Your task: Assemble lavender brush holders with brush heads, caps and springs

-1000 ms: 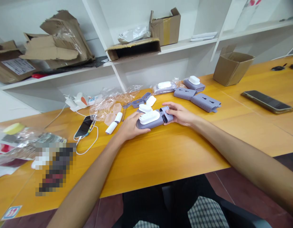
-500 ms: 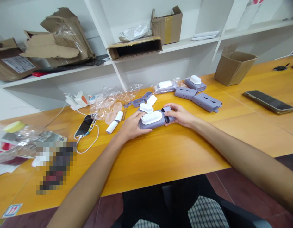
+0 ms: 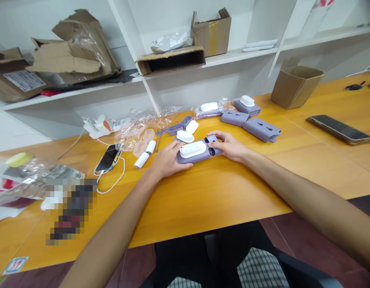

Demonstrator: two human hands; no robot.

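Note:
A purple plastic case (image 3: 185, 159) with a white oval piece (image 3: 193, 149) on its top lies between my hands, low over the table. My left hand (image 3: 167, 161) wraps round its left end, the thumb along the near side. At the right end, my right hand (image 3: 228, 146) pinches a smaller purple end part (image 3: 211, 139) with dark openings; whether that part is joined to the case I cannot tell. Just behind are two white oval pieces (image 3: 185, 136) and two small purple frames (image 3: 175, 129). Left of my left hand lie two white cylinders (image 3: 141, 160).
Perforated purple casings (image 3: 261, 129) and assembled purple units (image 3: 247, 105) stand at the back. Clear plastic trays (image 3: 140, 149), crumpled film, and a phone (image 3: 108, 158) with a white cable lie left. At right are an open cardboard box (image 3: 295, 86) and another phone (image 3: 339, 128).
The purple case and both hands have shifted very slightly to the right. Both grips look the same.

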